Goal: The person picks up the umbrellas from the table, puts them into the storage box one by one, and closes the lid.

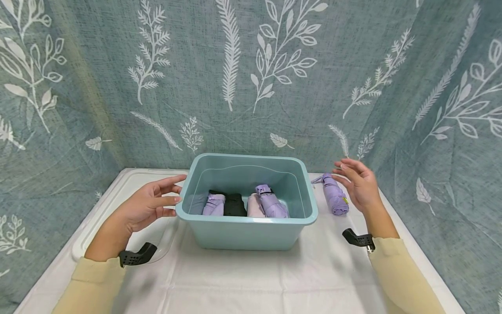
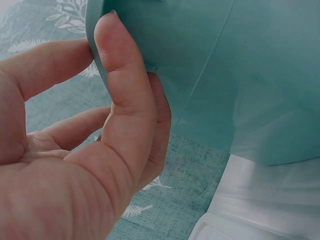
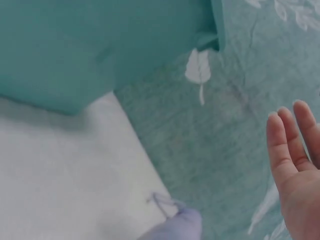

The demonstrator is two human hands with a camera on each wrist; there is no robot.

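Note:
A teal plastic bin (image 1: pixel 243 236) stands on the white cloth between my hands. My left hand (image 1: pixel 150 204) is at its left side, fingers loosely extended, fingertips right at the rim (image 2: pixel 95 30). Inside the bin lie a lavender folded umbrella (image 1: pixel 270 204), a pink roll (image 1: pixel 255 206), a black bundle (image 1: pixel 235 206) and another lavender bundle (image 1: pixel 214 206), their lower parts hidden by the front wall. My right hand (image 1: pixel 361 185) hovers with relaxed fingers beside and above a third lavender item, a folded umbrella (image 1: pixel 335 196) with a strap and a yellow tag; it holds nothing.
A whitish lid (image 1: pixel 141 176) lies flat on the table to the left, partly under my left forearm. Teal leaf-patterned fabric (image 1: pixel 251 109) hangs close behind the bin and along both sides. Each wrist carries a black camera mount (image 1: pixel 137 255).

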